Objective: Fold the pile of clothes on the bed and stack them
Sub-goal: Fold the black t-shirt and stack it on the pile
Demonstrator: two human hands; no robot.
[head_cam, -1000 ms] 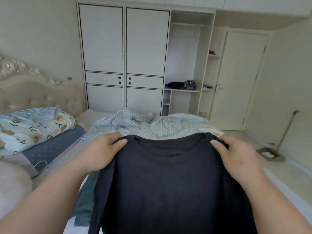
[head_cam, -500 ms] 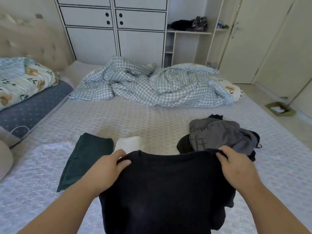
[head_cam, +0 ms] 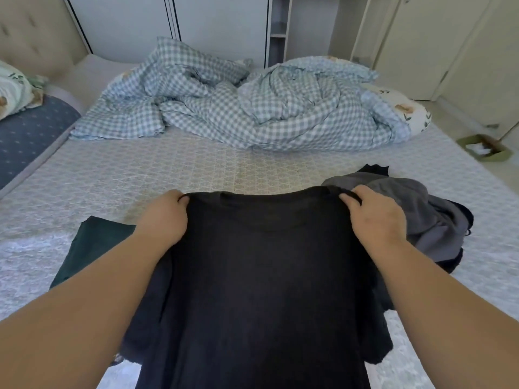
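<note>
We hold a black T-shirt up by its shoulders, nearest the camera, plain matte knit, crew neck at the top edge, no print or label readable. Our left hand pinches the left shoulder seam with curled fingers; our right hand grips the right shoulder the same way. The shirt hangs in front of us over the near part of the bed, whose cover is pale, quilted with a small repeating pattern.

Just behind the left arm we see a dark green folded garment lying flat on the bed. To the right, beside the right hand, sits a crumpled pile of grey and black clothes, unfolded. Further back a blue-and-white gingham duvet lies bunched across the bed. On the floor at far right a green tray-like box holds something white, too blurred to name. White wardrobe doors stand behind.
</note>
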